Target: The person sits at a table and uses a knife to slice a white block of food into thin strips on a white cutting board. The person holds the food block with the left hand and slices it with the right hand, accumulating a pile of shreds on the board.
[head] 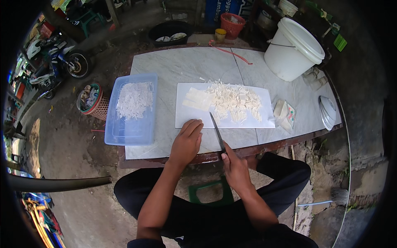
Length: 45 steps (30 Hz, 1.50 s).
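Note:
My right hand (235, 170) grips the dark handle of a kitchen knife (216, 128). Its blade points away from me, with the tip over the near part of a white cutting board (192, 119). Fingers together, my left hand (187, 141) rests at the board's front edge; what lies under its fingertips is hidden. Pale flat slices (197, 99) overlap on the board's left half. Beside them spreads a heap of thin whitish strips (234, 99). To the left, a translucent blue plastic tray (130, 131) holds more white strips (135, 100).
Right of the board lies a printed plastic packet (283, 114), near stacked white bowls (327, 112) and glasses (314, 79). A lidded white bucket (291, 51) stands at the tiled table's (186, 65) back right. A red plastic strip (232, 54) lies behind. A waste basket (94, 100) stands left.

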Each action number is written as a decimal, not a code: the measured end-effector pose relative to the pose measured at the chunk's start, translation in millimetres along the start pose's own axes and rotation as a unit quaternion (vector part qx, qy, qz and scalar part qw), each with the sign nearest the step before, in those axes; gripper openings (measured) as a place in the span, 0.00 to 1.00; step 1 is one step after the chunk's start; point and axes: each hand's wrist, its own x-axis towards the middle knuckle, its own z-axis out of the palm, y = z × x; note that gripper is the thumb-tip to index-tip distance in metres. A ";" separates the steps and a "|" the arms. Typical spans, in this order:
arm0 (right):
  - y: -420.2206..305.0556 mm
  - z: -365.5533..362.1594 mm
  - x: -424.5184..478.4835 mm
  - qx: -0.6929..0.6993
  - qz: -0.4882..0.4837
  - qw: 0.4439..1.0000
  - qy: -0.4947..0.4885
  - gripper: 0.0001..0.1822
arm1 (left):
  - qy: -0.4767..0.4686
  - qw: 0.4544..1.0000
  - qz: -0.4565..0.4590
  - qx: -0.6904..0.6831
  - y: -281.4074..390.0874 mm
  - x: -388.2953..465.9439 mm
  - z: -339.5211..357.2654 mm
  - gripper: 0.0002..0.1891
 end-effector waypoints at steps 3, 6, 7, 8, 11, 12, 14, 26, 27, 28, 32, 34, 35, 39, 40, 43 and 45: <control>-4.3 0.2 0.0 0.001 -0.023 1.000 0.007 0.25 | 0.002 1.000 0.004 0.001 -3.0 -1.2 1.9 0.18; -5.0 6.7 0.1 0.007 -0.032 0.999 -0.005 0.25 | -0.006 1.000 0.002 -0.001 -2.0 1.5 -0.5 0.17; -3.8 8.5 0.6 0.011 -0.031 0.999 -0.012 0.25 | -0.011 1.000 0.001 -0.001 -1.5 1.5 -0.8 0.17; -3.4 8.8 0.8 0.006 -0.033 0.999 -0.012 0.25 | -0.015 1.000 0.000 -0.001 -1.3 2.4 -1.1 0.17; -3.0 9.9 1.1 0.000 -0.039 0.999 -0.014 0.25 | -0.012 1.000 -0.003 0.001 0.8 3.6 -1.1 0.17; -4.1 9.8 1.1 0.005 -0.040 0.999 -0.011 0.25 | -0.012 1.000 -0.002 0.002 1.6 3.6 -1.5 0.17; -5.6 9.3 -0.5 0.010 -0.041 0.999 -0.012 0.24 | -0.011 1.000 0.000 0.005 2.5 4.3 -2.3 0.17; -20.9 1.4 12.2 -0.024 -0.025 0.999 -0.035 0.23 | -0.041 0.999 -0.034 0.008 6.9 5.8 -4.4 0.19; -18.1 1.7 8.7 -0.031 -0.029 0.999 -0.033 0.23 | -0.032 0.999 -0.030 0.006 7.2 5.6 -3.1 0.19; -15.8 2.9 5.5 -0.029 -0.033 0.999 -0.030 0.23 | -0.021 0.999 -0.024 0.006 5.0 4.0 -1.4 0.19; -5.9 2.3 -4.4 -0.018 -0.037 0.999 -0.014 0.23 | -0.011 1.000 -0.011 -0.001 0.4 3.3 1.4 0.20; -10.0 2.8 8.7 -0.034 -0.007 0.999 -0.028 0.23 | -0.013 1.000 -0.007 -0.007 -2.3 3.3 -1.1 0.19; -10.4 1.7 14.5 -0.042 0.008 0.998 -0.036 0.23 | -0.015 1.000 -0.008 -0.005 -1.4 2.2 -0.4 0.19; 1.2 -4.8 18.2 -0.018 -0.019 0.999 -0.022 0.24 | -0.029 1.000 0.005 0.002 -4.4 5.9 -4.8 0.19; 8.7 -4.1 15.7 -0.025 -0.079 0.996 0.014 0.25 | -0.031 1.000 0.005 -0.004 -3.4 6.0 -5.0 0.19; 3.0 -13.8 7.8 0.056 0.006 0.997 -0.046 0.27 | -0.018 1.000 0.021 0.001 -7.9 3.8 -3.3 0.19; -3.3 -14.0 7.0 0.119 0.048 0.990 -0.052 0.25 | -0.005 0.999 0.044 0.013 -12.3 0.5 -1.6 0.19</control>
